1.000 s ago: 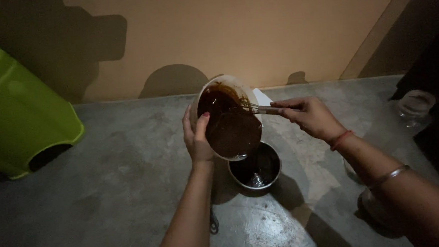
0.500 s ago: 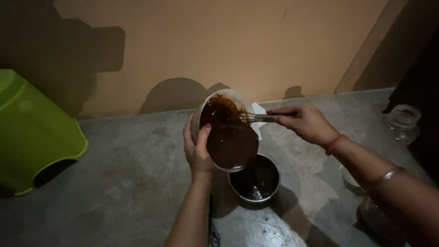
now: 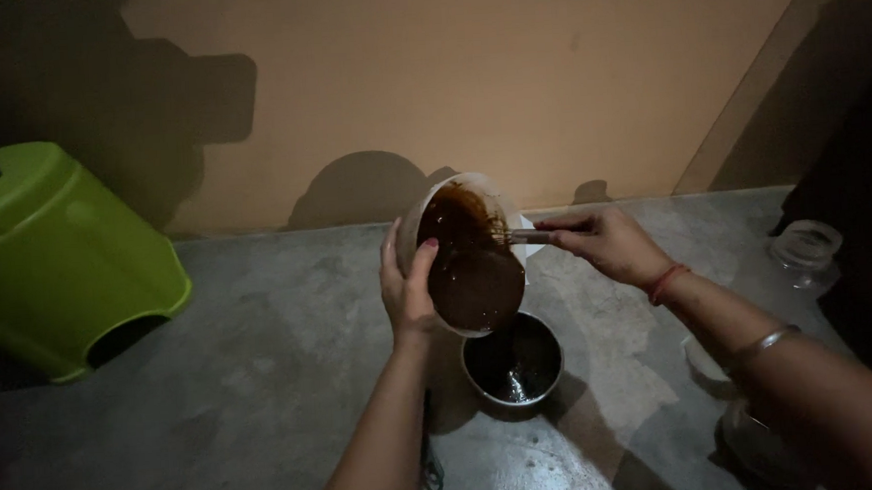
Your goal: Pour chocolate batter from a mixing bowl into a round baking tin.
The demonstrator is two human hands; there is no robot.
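Over the floor [image 3: 265, 403]: two hands work.
Left hand [image 3: 406, 288]: fingers wrapped on tipped white bowl [image 3: 463, 255] of brown mix.
Right hand [image 3: 605, 244]: fingers closed around whisk [image 3: 515, 236].
Below: metal pot [image 3: 514, 360].

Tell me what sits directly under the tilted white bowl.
Under the white bowl, held tipped by the left hand, a round metal pan stands on the concrete floor. Its inside looks dark; the bowl's rim covers its far edge.

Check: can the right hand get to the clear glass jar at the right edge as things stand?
Probably not yet: the right hand is gripping a whisk inside the tilted white bowl. The clear glass jar itself stands unobstructed on the floor.
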